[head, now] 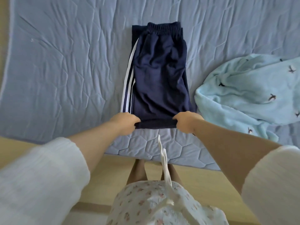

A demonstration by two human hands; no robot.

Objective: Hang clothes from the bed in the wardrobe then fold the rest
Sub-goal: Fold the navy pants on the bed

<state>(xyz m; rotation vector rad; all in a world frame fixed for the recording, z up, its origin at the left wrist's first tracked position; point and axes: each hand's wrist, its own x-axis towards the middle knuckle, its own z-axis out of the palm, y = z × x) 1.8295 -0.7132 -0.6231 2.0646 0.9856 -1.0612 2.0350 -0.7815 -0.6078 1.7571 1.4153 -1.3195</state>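
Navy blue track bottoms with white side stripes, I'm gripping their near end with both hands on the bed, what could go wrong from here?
The navy blue track bottoms with white side stripes are rumpled mid-panel, so folding the end that the left hand and right hand grip may trap creases. The crumpled pale blue bird-print fabric lies close on the right; the fold could snag its edge.

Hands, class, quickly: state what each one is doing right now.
Left hand: grips the near left corner of the navy pants.
Right hand: grips their near right corner.
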